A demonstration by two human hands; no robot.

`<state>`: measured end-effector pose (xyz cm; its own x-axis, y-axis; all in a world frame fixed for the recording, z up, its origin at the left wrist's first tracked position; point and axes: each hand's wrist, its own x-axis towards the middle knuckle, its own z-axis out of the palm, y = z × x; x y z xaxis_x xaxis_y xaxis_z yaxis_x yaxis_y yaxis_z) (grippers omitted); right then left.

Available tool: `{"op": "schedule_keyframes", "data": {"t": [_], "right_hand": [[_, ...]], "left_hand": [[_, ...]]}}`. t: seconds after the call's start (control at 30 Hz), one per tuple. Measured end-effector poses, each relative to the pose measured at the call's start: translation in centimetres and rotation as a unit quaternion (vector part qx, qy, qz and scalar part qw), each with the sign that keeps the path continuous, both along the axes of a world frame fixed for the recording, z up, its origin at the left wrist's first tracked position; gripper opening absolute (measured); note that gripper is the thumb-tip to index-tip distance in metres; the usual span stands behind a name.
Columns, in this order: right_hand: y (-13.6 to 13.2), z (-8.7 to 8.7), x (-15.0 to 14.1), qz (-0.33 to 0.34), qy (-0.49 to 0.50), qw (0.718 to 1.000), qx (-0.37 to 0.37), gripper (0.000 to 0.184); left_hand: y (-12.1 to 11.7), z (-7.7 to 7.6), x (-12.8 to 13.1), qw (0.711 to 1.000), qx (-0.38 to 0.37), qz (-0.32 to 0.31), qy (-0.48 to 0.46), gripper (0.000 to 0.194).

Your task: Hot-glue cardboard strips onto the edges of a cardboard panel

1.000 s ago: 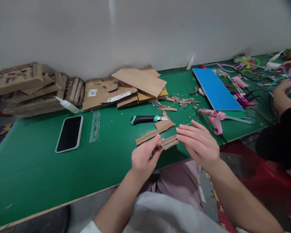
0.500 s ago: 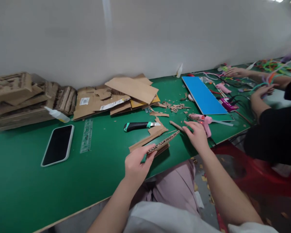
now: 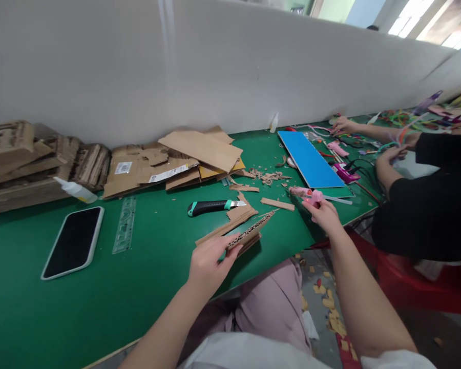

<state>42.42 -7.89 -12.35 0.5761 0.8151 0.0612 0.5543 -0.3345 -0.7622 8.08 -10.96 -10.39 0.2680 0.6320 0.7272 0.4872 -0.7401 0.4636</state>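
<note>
My left hand (image 3: 211, 259) pinches a piece of corrugated cardboard (image 3: 251, 233) near the table's front edge, its wavy cut edge turned up. To the right, my right hand (image 3: 326, 217) has its fingers closed around the handle of a pink hot glue gun (image 3: 301, 192), which lies on the table with a glue stick out of its back. Between the two hands lies a narrow cardboard strip (image 3: 277, 204). A black and green utility knife (image 3: 211, 206), blade out, rests beyond my left hand beside a torn cardboard piece (image 3: 230, 225).
Cardboard sheets (image 3: 200, 148) and scraps (image 3: 271, 177) lie along the wall. On the left are a phone (image 3: 74, 242), a clear ruler (image 3: 124, 225) and a glue bottle (image 3: 77, 190). A blue board (image 3: 311, 159) lies right, near a co-worker's hands (image 3: 392, 154) and cables.
My right hand has let go of the cardboard strip, now flat on the table, and moved right onto the glue gun. My left hand still holds its cardboard. The view has shifted slightly.
</note>
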Motion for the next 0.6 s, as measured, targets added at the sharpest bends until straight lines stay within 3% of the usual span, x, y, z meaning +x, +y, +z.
{"op": "schedule_keyframes", "data": {"t": [0.2, 0.33, 0.43, 0.53, 0.6], "right_hand": [[-2.7, 3.2, -0.8, 0.061, 0.163, 0.981, 0.083, 0.05], [-4.8, 5.2, -2.3, 0.131, 0.369, 0.912, 0.125, 0.037], [-5.4, 5.5, -3.5, 0.159, 0.431, 0.879, 0.127, 0.035], [-5.3, 5.2, -3.8, 0.167, 0.427, 0.881, 0.117, 0.037], [-4.8, 4.9, -3.4, 0.144, 0.384, 0.906, 0.1, 0.039]], "left_hand": [[1.0, 0.7, 0.1, 1.0, 0.018, 0.006, -0.01, 0.01], [1.6, 0.7, 1.1, 0.999, 0.031, 0.024, -0.026, 0.01], [1.7, 0.3, 1.7, 0.999, 0.035, 0.021, -0.025, 0.011], [1.7, -0.3, 1.6, 0.998, 0.044, 0.025, -0.023, 0.012], [1.8, -0.6, 1.3, 0.998, 0.043, 0.048, -0.023, 0.012]]}}
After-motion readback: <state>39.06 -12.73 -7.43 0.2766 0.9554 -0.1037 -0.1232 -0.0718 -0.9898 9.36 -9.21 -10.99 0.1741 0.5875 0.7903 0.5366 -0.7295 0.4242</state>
